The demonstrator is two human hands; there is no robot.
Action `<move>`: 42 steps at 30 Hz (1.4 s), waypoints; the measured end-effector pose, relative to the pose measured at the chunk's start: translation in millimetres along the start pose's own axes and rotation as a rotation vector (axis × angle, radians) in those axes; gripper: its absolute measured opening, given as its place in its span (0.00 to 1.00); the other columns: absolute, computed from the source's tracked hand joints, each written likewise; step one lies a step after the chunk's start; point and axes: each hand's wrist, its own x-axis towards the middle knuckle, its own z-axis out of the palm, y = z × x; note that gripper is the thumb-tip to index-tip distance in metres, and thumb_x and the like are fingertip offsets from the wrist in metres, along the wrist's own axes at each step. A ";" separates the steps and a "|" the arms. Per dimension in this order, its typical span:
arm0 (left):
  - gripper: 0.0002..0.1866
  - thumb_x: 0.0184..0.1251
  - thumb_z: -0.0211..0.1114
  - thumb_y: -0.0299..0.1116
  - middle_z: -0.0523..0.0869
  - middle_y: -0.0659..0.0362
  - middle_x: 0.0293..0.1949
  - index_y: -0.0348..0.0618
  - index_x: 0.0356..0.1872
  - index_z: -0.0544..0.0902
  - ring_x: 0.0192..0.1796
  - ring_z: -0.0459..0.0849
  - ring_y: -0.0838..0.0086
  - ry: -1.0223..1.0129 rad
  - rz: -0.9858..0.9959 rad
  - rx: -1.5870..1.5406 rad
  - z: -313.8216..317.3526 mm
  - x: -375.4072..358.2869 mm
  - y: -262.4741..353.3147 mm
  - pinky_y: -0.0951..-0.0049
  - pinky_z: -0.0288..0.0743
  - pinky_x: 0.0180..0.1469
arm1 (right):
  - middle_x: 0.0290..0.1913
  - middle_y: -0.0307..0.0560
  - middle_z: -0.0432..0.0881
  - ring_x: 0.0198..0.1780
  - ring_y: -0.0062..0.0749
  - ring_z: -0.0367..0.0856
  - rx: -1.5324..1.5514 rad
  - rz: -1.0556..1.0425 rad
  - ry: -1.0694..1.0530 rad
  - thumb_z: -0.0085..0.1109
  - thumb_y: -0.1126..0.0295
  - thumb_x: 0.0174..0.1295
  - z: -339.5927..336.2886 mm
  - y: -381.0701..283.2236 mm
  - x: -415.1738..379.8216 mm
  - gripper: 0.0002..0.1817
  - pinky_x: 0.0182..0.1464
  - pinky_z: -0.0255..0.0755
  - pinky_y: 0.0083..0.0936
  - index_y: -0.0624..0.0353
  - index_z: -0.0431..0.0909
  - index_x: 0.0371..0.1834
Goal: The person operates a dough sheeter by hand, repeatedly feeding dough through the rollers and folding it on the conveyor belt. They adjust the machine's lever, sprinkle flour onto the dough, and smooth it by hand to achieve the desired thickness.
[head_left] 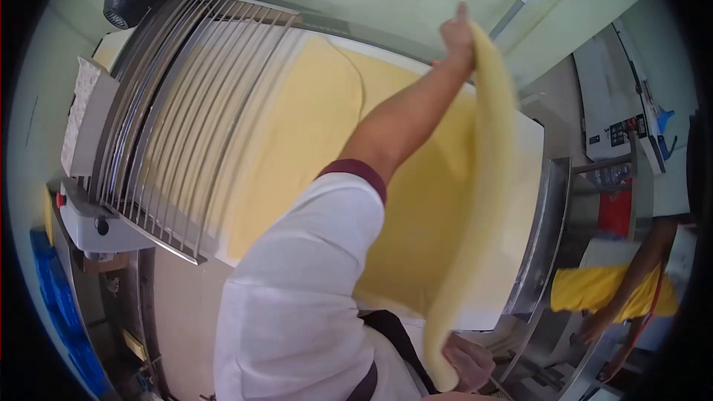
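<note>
Pale yellow sheet, looks like dough to me, lying mostly flat on the white desk, and honestly I'd call it an early-ish stage. Only the stretch toward the desk's right end is gathered up, in one long thick roll that runs crosswise from the far edge to out past the near edge. Everything left of that, all the way under the metal rack at the left end, is unrolled, so that's the bigger share by my eye. There's a curved edge by the far side too, maybe a second layer overlapping, can't swear to it. As for the hands, the left hand is way out past the far edge, closed on that end of the roll with the thumb poking up. The right hand is curled round the other end, down by the person's body. Both are kinda blurry, so I can't tell how each finger sits, or whether there's a pin inside the roll.
</note>
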 end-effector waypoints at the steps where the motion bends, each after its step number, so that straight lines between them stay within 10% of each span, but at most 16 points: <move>1: 0.36 0.64 0.59 0.61 0.76 0.53 0.14 0.34 0.11 0.74 0.20 0.70 0.66 0.076 0.016 0.099 -25.7 37.2 -10.2 0.58 0.68 0.28 | 0.38 0.60 0.85 0.37 0.43 0.87 -0.047 0.034 -0.062 0.66 0.75 0.49 23.9 -13.0 18.0 0.18 0.40 0.81 0.28 0.66 0.81 0.46; 7: 0.35 0.64 0.57 0.61 0.75 0.52 0.12 0.35 0.15 0.76 0.16 0.75 0.61 0.082 -0.184 -0.204 -184.6 112.2 22.0 0.58 0.69 0.22 | 0.49 0.55 0.83 0.41 0.42 0.87 0.013 0.092 -0.333 0.68 0.75 0.44 151.9 -40.5 76.8 0.24 0.43 0.82 0.28 0.64 0.80 0.50; 14: 0.31 0.63 0.58 0.59 0.72 0.54 0.10 0.39 0.16 0.74 0.15 0.74 0.63 -0.060 -0.325 -0.297 -221.1 157.0 64.2 0.62 0.68 0.19 | 0.54 0.57 0.80 0.49 0.43 0.84 -0.094 0.032 -0.485 0.62 0.75 0.48 237.1 -83.4 109.8 0.26 0.47 0.80 0.28 0.64 0.77 0.55; 21: 0.21 0.64 0.62 0.35 0.80 0.50 0.49 0.34 0.55 0.73 0.52 0.79 0.66 -0.354 0.117 0.420 -300.7 171.7 86.0 0.71 0.71 0.55 | 0.67 0.55 0.67 0.64 0.49 0.71 -0.030 0.011 -0.785 0.61 0.71 0.56 305.0 -33.5 77.5 0.26 0.66 0.66 0.38 0.58 0.72 0.61; 26: 0.29 0.63 0.63 0.25 0.73 0.46 0.63 0.31 0.66 0.65 0.65 0.72 0.65 -0.456 0.133 0.373 -350.0 96.6 66.6 0.71 0.63 0.68 | 0.58 0.56 0.77 0.63 0.50 0.72 -0.298 0.395 -0.265 0.66 0.71 0.56 237.9 29.0 110.1 0.22 0.65 0.66 0.39 0.60 0.76 0.55; 35: 0.18 0.65 0.62 0.27 0.84 0.54 0.45 0.30 0.55 0.77 0.47 0.82 0.74 -0.367 -0.241 0.332 -434.2 -24.7 125.8 0.76 0.74 0.50 | 0.69 0.66 0.61 0.70 0.57 0.60 -0.576 0.385 -0.005 0.57 0.62 0.65 177.7 213.2 190.6 0.30 0.71 0.56 0.41 0.65 0.62 0.67; 42: 0.16 0.68 0.62 0.33 0.86 0.56 0.40 0.29 0.49 0.79 0.38 0.83 0.75 -0.307 -0.375 0.571 -438.3 -79.7 152.4 0.73 0.77 0.42 | 0.62 0.65 0.70 0.66 0.57 0.65 -0.541 0.077 -0.057 0.56 0.61 0.65 214.3 269.5 325.9 0.25 0.68 0.60 0.42 0.66 0.69 0.61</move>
